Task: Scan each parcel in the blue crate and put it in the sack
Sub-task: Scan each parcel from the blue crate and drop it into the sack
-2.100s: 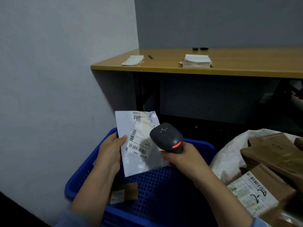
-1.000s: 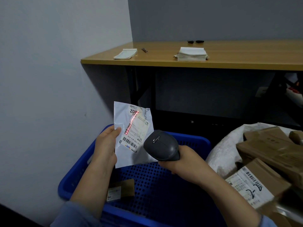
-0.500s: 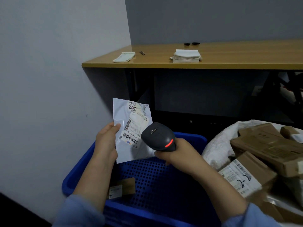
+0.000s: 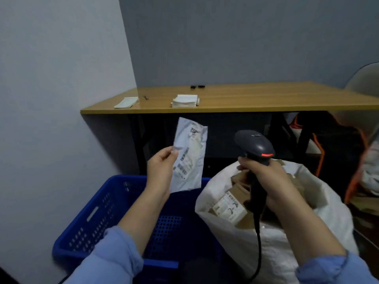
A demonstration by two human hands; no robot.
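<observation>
The person's left hand point(image 4: 162, 171) pinches a white poly mailer parcel point(image 4: 189, 158) by its left edge, thumb on the label side. The parcel stands nearly upright in the air over the far rim of the blue crate point(image 4: 98, 218), and its barcode label faces the person. The right hand point(image 4: 264, 177) is wrapped round the handle of a dark barcode scanner point(image 4: 254, 146). It holds the scanner above the open mouth of the white sack point(image 4: 235, 242), well apart from the parcel. A red light glows on the scanner's head, and its black cable point(image 4: 258, 253) hangs down in front of the sack. The sack stands just beside the crate's right side and holds brown cardboard parcels point(image 4: 229, 208), one showing a white label. Behind them is a wooden bench point(image 4: 266, 99). A stack of white sheets point(image 4: 185, 101) lies near its front edge, and a flat white packet point(image 4: 126, 102) lies towards its front left corner. Two small dark objects point(image 4: 197, 86) sit by the back edge, too small to name.
</observation>
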